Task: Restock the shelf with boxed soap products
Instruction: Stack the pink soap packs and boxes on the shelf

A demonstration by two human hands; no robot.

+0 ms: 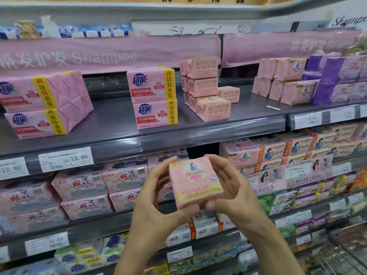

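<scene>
A small pink soap box [195, 181] with a yellow border is held up in front of the lower shelves. My left hand [156, 197] grips its left side and underside. My right hand [228, 185] grips its right side, thumb under the bottom edge. Above it, on the grey shelf [119, 133], stands a stack of matching pink boxes [202, 84], with one more box [213, 109] in front and another [228, 94] to the right.
Large pink soap multipacks stand at the shelf's left [43, 104] and middle [155, 98]. More pink boxes [284, 80] and purple packs [341, 80] fill the right section. Price tags [66, 158] line the shelf edge. Lower shelves hold packed soap products [83, 193].
</scene>
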